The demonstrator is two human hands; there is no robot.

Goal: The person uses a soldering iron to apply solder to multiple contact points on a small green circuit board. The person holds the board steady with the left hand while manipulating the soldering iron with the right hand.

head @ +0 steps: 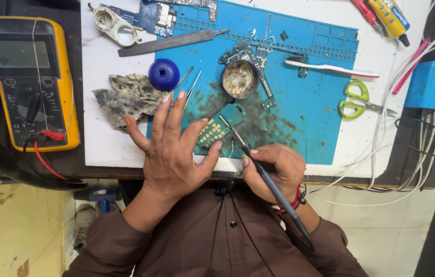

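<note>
My left hand (pixel 170 149) rests on the blue work mat (pixel 309 97), its fingertips pinning a small circuit board with yellow keypad contacts (pixel 214 130). My right hand (pixel 274 169) grips a grey soldering iron (pixel 268 179) like a pen. The iron's tip (pixel 234 132) touches the right edge of that board. The iron's handle runs back over my right wrist toward my brown shirt.
A round tin of flux (pixel 240 79) and another circuit board (pixel 252 56) lie behind the keypad board. Tweezers (pixel 193 87), a blue cap (pixel 163 74) and a dirty rag (pixel 127 97) sit left. A yellow multimeter (pixel 30 82) stands far left; green scissors (pixel 358 102) and a toothbrush (pixel 330 67) right.
</note>
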